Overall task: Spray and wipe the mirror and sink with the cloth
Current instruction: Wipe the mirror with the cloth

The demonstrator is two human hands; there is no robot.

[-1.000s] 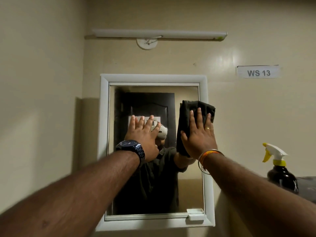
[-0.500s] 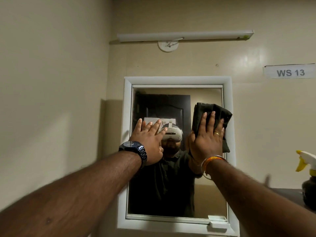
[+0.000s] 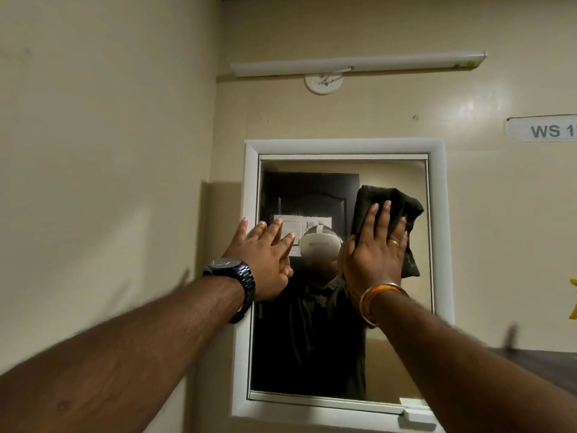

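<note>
A white-framed mirror hangs on the cream wall ahead. My right hand presses a dark folded cloth flat against the glass in the mirror's upper right part, fingers straight. With its fingers spread, my left hand rests on the mirror's left edge, partly over the frame; a dark watch is on that wrist. The yellow trigger of the spray bottle shows only as a sliver at the right edge. The sink is out of view.
A tube light is mounted above the mirror. A paper label reading "WS 1" is stuck to the wall at the right. A dark counter top lies at the lower right. A side wall stands close on the left.
The view has swung left, so the mirror sits further right and the spray bottle has nearly left the frame. My left hand has slid toward the mirror's left frame. The cloth stays upper right.
</note>
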